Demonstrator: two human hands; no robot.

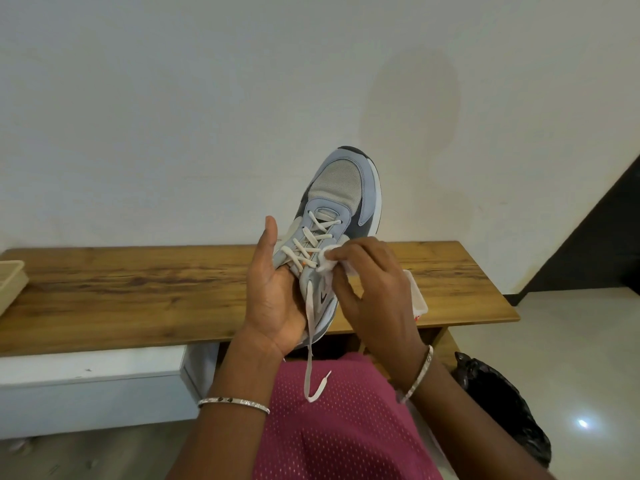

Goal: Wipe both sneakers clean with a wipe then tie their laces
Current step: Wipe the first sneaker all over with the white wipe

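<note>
Now, from the head view only. Holds one grey-blue sneaker (346, 188) up in the air over the near edge of the wooden bench (138, 289), toe pointing away and upward. Grips it at the heel part with the left hand (273, 299), fingers going round behind it, thumb straight up beside the eyelets. Pinches a crumpled white wipe (327, 259) in the right hand (374, 289) and presses it on the side of the upper, just beside the top crossings of the lace (311, 341). Leaves the lace untied, with loose ends hanging down toward the pink lap. Shows no second sneaker anywhere. Shows also a white packet (417, 296) with red print near the right end of the bench, half hidden behind the right hand, a beige tray (10, 282) at the left edge, and a black bag (502, 403) on the floor at the right.

Judged as early or middle of the task: wiping of this sneaker in progress, not possible to tell how clean already. Left to do, probably: finish this wiping, tie this lace, then treat the other sneaker, of which nothing can be said.
</note>
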